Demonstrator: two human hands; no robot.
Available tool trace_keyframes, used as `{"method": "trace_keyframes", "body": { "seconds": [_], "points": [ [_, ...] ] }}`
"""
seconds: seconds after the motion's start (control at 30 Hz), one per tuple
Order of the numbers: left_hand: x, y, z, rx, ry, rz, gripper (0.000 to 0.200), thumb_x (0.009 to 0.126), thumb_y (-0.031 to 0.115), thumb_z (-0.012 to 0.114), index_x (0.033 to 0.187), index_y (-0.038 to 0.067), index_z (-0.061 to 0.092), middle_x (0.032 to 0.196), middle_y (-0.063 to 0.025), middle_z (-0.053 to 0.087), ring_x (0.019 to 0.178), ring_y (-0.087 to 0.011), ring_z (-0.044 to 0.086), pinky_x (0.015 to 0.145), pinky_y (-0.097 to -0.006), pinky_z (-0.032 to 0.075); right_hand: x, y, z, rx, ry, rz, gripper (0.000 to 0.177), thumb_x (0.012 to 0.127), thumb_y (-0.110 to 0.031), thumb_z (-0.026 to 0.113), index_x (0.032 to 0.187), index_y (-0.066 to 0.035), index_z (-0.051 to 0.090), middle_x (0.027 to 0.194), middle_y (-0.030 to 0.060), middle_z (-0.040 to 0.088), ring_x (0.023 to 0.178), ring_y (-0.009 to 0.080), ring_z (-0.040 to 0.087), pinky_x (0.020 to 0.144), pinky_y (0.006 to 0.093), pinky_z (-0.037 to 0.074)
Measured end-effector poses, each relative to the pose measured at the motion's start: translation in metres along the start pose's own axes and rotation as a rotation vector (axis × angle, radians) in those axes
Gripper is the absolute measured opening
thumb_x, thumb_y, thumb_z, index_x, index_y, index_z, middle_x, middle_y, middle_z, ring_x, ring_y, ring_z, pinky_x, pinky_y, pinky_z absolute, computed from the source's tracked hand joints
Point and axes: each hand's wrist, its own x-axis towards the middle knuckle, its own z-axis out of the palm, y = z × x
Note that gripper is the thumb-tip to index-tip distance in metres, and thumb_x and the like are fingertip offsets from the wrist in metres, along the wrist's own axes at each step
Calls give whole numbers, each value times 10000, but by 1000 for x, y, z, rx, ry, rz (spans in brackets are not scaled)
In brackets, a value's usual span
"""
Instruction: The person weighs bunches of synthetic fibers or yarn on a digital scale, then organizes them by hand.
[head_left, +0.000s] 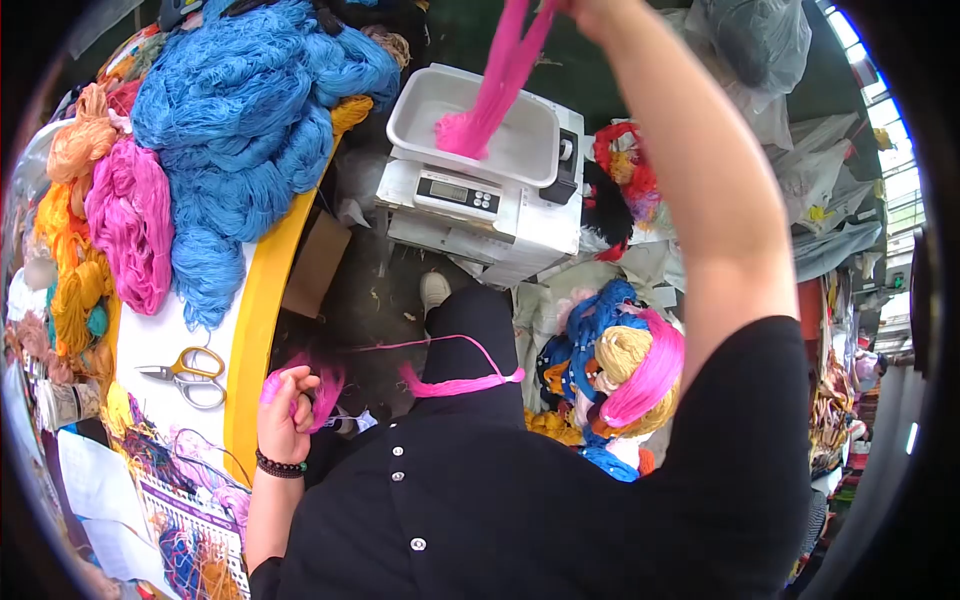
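The pink yarn (pixel 500 80) hangs over the scale, its long axis close to upright in the view, with the top leaning right and the loose lower end inside the tray (pixel 532 145). Whether that end rests on the tray floor or dangles just above it, I cannot tell. Its upper part runs up beside the right hand (pixel 587 8), by far the nearer of the two; the fingers are cut off by the top edge, so how closed they are cannot be told. The tray's raised walls surround the yarn's lower end, and the scale (pixel 458 192) sits directly beneath.

Well apart, low on the left, the left hand (pixel 288 398) is curled closed around pink strands (pixel 328 392). Near it, a pink bundle (pixel 455 386) lies across the thigh.

Further left, scissors (pixel 200 376) lie on the yellow-edged table (pixel 255 330), below blue yarn (pixel 240 100) and a pink skein (pixel 130 225). A heap of mixed yarn (pixel 622 352) stands to the right, beside the raised right arm (pixel 700 170).
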Motion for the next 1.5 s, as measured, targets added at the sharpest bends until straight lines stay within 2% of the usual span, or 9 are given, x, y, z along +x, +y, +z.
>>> {"method": "trace_keyframes", "body": {
  "seconds": [0.07, 0.13, 0.27, 0.5, 0.6, 0.7, 0.87, 1.1, 1.5],
  "points": [
    [1, 1, 2, 37, 58, 9, 279, 980, 229, 445, 1100, 7, 563, 951, -98, 660, 465, -42, 380, 408, -176, 266, -8, 108, -1, -363, -81, -185, 204, 845, -228, 595, 861, -30, 640, 639, 21, 592, 589, 121, 547, 547, 268, 405],
    [1, 2, 3, -15, 74, -6, 305, 985, 251, 428, 1121, 5, 547, 965, -106, 657, 462, -46, 380, 409, -179, 269, -44, 151, 6, -918, -31, -311, 271, 848, -293, 529, 875, -60, 664, 836, 169, 659, 798, 317, 636, 732, 399, 493],
    [0, 5, 9, -110, 105, -42, 351, 993, 280, 373, 1157, 8, 522, 1005, -125, 646, 564, -85, 495, 472, -197, 369, -146, 210, 30, -1538, -99, -410, 153, 784, -189, 598, 841, -54, 643, 1028, 144, 625, 990, 317, 576, 819, 453, 450],
    [-5, 5, 15, 55, 67, -30, 305, 969, 218, 380, 1111, 9, 550, 945, -118, 656, 694, -135, 597, 624, -237, 472, -227, 207, 56, -1148, 282, -374, 283, 747, -171, 686, 998, -59, 622, 1137, 127, 578, 1074, 319, 528, 903, 436, 406],
    [-8, 9, 30, 182, -48, 33, 243, 954, 171, 401, 1060, 24, 562, 841, -95, 653, 645, -119, 578, 579, -218, 447, -274, 186, 95, -667, 118, -316, 155, 813, -175, 657, 901, -48, 663, 830, 113, 654, 742, 267, 632, 662, 332, 498],
    [-13, 16, 60, 277, -152, 45, 311, 935, 113, 425, 1206, -14, 508, 835, -116, 665, 590, -91, 553, 560, -193, 429, -322, 142, 141, -318, -474, 125, 183, 835, -210, 640, 854, -31, 675, 820, 101, 658, 768, 209, 635, 704, 319, 495],
    [-20, 8, 88, 391, -254, 67, 449, 933, 55, 450, 1377, 61, 380, 980, -4, 585, 530, -24, 465, 488, -149, 363, -351, 120, 170, 387, -518, 599, 184, 896, -106, 544, 794, 37, 603, 682, 76, 629, 657, 141, 638, 584, 286, 487],
    [-35, 8, 90, 360, -345, 103, 480, 897, 44, 479, 1369, 26, 395, 953, -4, 600, 514, -27, 446, 484, -156, 356, -368, 129, 163, 112, -482, 303, 154, 901, -60, 527, 833, 59, 598, 801, 79, 647, 764, 143, 632, 651, 245, 511],
    [-38, 1, 87, 332, -326, 62, 451, 916, 55, 453, 1364, 62, 405, 835, -23, 601, 539, -56, 542, 482, -160, 399, -372, 117, 170, 462, -509, 547, 172, 913, -83, 530, 873, 72, 592, 705, 134, 639, 541, 189, 630, 511, 292, 506]
  ]
}}
